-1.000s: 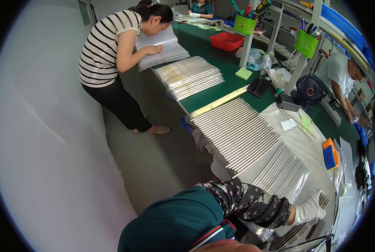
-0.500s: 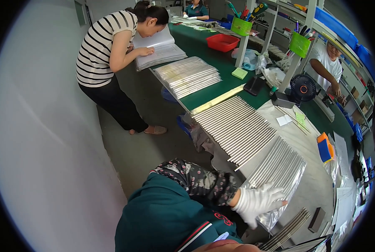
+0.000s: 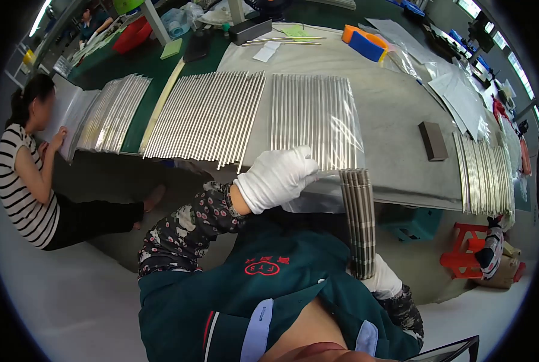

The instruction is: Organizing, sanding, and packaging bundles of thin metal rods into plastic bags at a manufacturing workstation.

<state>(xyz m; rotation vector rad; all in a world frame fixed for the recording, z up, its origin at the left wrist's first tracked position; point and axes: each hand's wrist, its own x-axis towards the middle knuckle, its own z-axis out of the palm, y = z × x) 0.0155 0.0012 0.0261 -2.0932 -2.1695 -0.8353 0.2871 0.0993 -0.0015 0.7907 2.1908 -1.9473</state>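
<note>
My right hand [image 3: 383,279], in a white glove, is wrapped round the lower end of a bundle of thin grey-brown metal rods [image 3: 358,220]. The bundle stands nearly upright in the picture, its far end at the table's near edge. My left hand [image 3: 278,178], also white-gloved, has its fingers curled at the near end of a clear plastic bag [image 3: 348,130]. A flat row of silvery rods [image 3: 299,114] lies inside that bag. Whether the fingers pinch the film is hidden. Left of it lies a row of bare metal rods [image 3: 206,117].
More bagged rods [image 3: 115,114] lie at left, and another set [image 3: 485,175] at right. A dark block [image 3: 433,141], an orange and blue tape dispenser [image 3: 366,43] and a black phone [image 3: 197,47] rest on the table. A person [image 3: 31,157] stands at left; a red stool [image 3: 462,250] is at right.
My view has swung right. My left hand was spread on the bagged rods and is now curled at their near end. The rod bundle, formerly at the table's near edge, is now in my right hand.
</note>
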